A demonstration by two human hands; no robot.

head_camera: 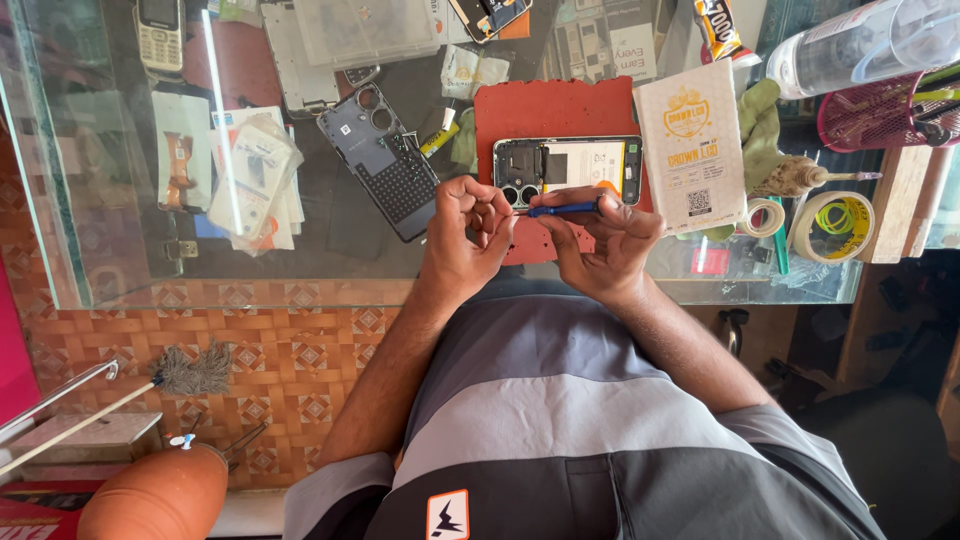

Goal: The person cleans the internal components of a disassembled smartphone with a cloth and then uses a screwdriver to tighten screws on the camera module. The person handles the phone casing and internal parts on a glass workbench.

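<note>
We are gripping a blue screwdriver [562,209] in our right hand [605,243], tip towards our left hand [465,235], whose fingers are curling closed, seemingly pinching something tiny. Just beyond, the opened phone [568,167] is lying on a red mat [555,108], its insides exposed.

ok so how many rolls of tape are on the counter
2. A small white roll of tape lies right of the pale printed box; a larger roll of tape lies just right of it, near the counter's front edge. Others may be hidden among the clutter.
</note>
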